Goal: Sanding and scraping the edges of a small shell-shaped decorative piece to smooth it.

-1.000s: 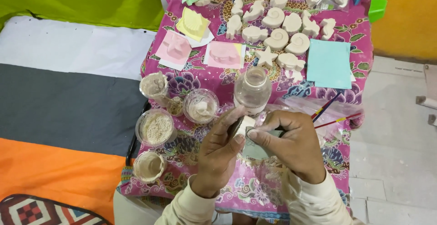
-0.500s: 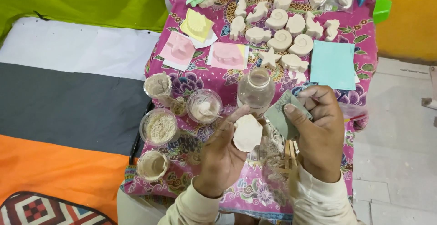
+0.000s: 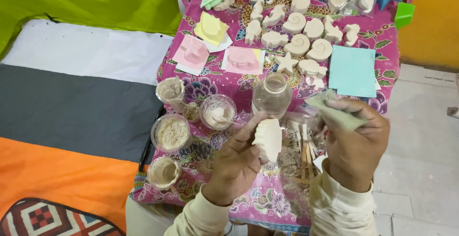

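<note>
My left hand [image 3: 236, 162] holds a white shell-shaped plaster cast [image 3: 269, 139] upright by its edge, over the pink flowered cloth [image 3: 267, 202]. My right hand [image 3: 356, 145] grips a folded grey-green piece of sandpaper [image 3: 337, 113], held apart to the right of the cast. A clear glass jar [image 3: 271, 94] stands just beyond both hands. Wooden sticks [image 3: 304, 152] lie on the cloth below and between the hands.
Plastic cups of powder and paste [image 3: 172, 133] [image 3: 217, 112] [image 3: 164, 172] [image 3: 170, 91] stand to the left. Many white plaster shell and star casts [image 3: 299, 45] lie at the back, with pink moulds [image 3: 241, 60] [image 3: 191, 54], a yellow mould [image 3: 211, 28] and a light blue sheet [image 3: 353, 71].
My hands were together over the cast. They have since parted: the left has turned the shell cast up into view, the right has lifted the sandpaper away to the right.
</note>
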